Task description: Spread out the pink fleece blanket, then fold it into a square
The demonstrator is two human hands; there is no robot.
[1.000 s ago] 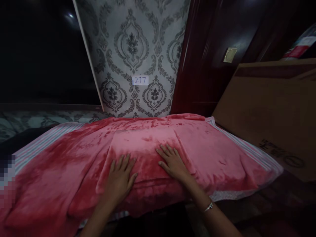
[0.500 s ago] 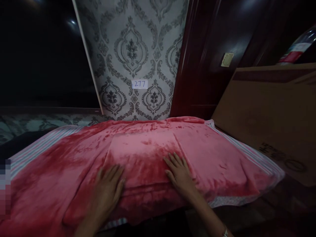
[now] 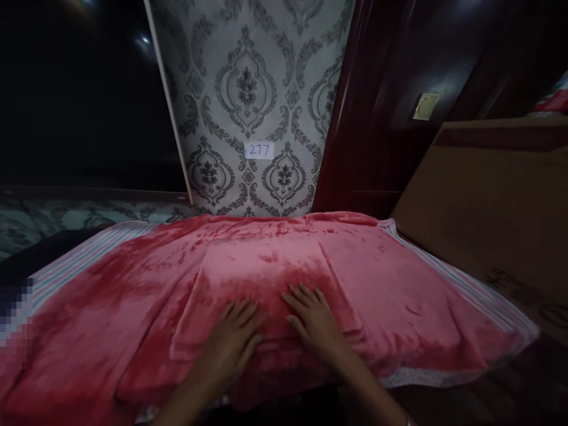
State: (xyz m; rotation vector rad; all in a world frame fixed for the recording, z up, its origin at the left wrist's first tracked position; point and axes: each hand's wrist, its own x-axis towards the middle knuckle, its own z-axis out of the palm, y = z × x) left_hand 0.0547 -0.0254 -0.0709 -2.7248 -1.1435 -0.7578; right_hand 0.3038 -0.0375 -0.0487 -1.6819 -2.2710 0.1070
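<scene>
A folded pink plush cloth (image 3: 261, 266) lies as a flat rectangle on a larger pink plush blanket (image 3: 390, 284) of the same colour. Both palms face down on it. My left hand (image 3: 237, 334) rests on its near left part, fingers stretched forward. On the near right part lies my right hand (image 3: 313, 316), fingers spread apart. Neither hand grasps anything. Layered edges of the folded cloth show along its near side, partly hidden by my wrists.
Striped fabric borders (image 3: 461, 284) edge the blanket. A large cardboard box (image 3: 497, 195) stands at the right, with part of a bottle (image 3: 552, 100) above it. Behind are a patterned wall (image 3: 248, 89) with a "277" label (image 3: 259, 150), and a dark screen (image 3: 80, 106) at left.
My left hand has slid right and inward over the folded cloth, closer to my right hand. My right hand has shifted slightly inward on the cloth. The view has turned a little left.
</scene>
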